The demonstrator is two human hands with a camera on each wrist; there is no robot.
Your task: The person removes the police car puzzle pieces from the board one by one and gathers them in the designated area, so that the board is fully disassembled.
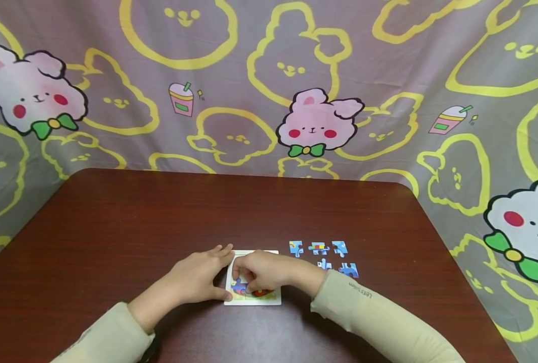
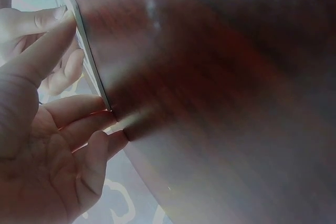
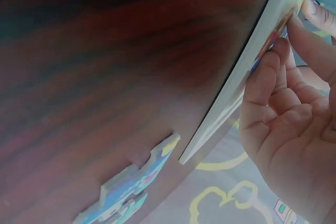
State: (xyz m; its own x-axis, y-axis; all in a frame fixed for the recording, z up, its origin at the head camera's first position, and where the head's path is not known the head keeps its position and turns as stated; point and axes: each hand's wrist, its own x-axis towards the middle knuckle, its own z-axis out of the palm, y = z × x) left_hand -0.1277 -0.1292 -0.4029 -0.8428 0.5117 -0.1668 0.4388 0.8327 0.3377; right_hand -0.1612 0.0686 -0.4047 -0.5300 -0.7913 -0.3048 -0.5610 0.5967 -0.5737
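Note:
A square jigsaw board (image 1: 263, 301) with a pale frame lies flat before me, its picture partly filled with colourful pieces. My left hand (image 1: 195, 276) rests along the board's left side. Its thumb lies on the near left corner, and its extended fingers reach the far left corner. Over the picture, my right hand (image 1: 266, 271) has its fingers curled down, with index finger and thumb at a blue puzzle piece (image 1: 239, 287). Part of the board is hidden under this hand. In the right wrist view, the curled fingers sit close against the board's face.
Right of the board, several loose blue jigsaw pieces (image 1: 340, 248) lie in two rows, partly behind the right forearm. The brown table (image 1: 128, 222) extends around them. A patterned curtain (image 1: 232, 91) hangs behind and beside the table.

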